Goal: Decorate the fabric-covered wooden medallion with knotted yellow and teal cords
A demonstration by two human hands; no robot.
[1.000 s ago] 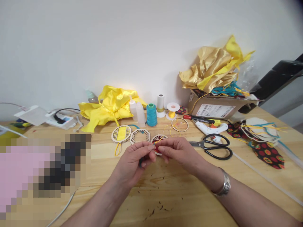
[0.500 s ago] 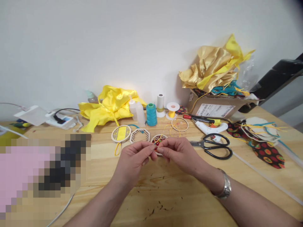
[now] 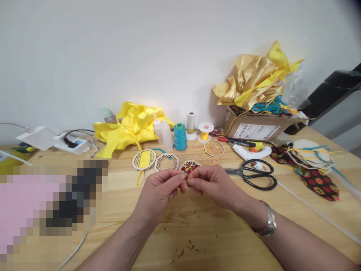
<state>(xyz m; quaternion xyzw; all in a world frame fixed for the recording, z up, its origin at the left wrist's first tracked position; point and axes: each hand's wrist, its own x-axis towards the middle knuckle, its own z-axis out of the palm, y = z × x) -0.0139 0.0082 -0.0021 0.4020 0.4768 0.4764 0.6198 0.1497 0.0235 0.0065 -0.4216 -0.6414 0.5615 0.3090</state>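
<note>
My left hand (image 3: pixel 165 185) and my right hand (image 3: pixel 210 182) meet fingertip to fingertip at the middle of the table, each closed in a pinch. What they pinch is too small and too covered to name. Just behind the fingertips lies a round wooden openwork ornament (image 3: pixel 190 163) with dark red patterned fabric, its near part hidden by my fingers. Yellow cord (image 3: pixel 209 162) runs in loops from the ornament toward a thin wooden ring (image 3: pixel 214 148). To the left are an octagonal wooden frame (image 3: pixel 166 162) and a round frame backed with yellow fabric (image 3: pixel 144 159).
Black-handled scissors (image 3: pixel 258 175) lie right of my right hand, near a white glue gun (image 3: pixel 252 152). Behind stand a teal thread cone (image 3: pixel 180 137), squeeze bottles (image 3: pixel 167 136) and spools (image 3: pixel 205 128). A cardboard box (image 3: pixel 254 126) overflows with fabric at right.
My hands stay together in almost the same place, with only a slight shift of the fingers. Slightly more of the ornament's far rim shows behind them.
</note>
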